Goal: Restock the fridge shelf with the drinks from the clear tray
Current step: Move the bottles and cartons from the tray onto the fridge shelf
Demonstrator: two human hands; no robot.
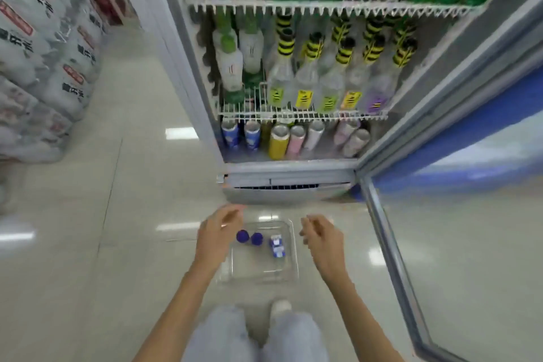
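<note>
A clear tray [289, 270] lies on the floor in front of the open fridge. Inside it stand two bottles with blue caps [243, 236] [256, 238] and a blue-and-white carton [277, 246]. My left hand [219, 232] hovers over the tray's left edge, fingers apart, holding nothing. To the right of the tray hangs my right hand [321, 236], loosely curled and empty. The bottom fridge shelf [293, 156] holds several cans, blue ones [230, 135] at the left.
The glass fridge door [458, 244] stands open at the right. Wire shelves [302, 115] above carry bottles with yellow-black caps. Shrink-wrapped water packs [44, 67] are stacked at the left. My knees and one shoe [280, 307] show just behind the tray.
</note>
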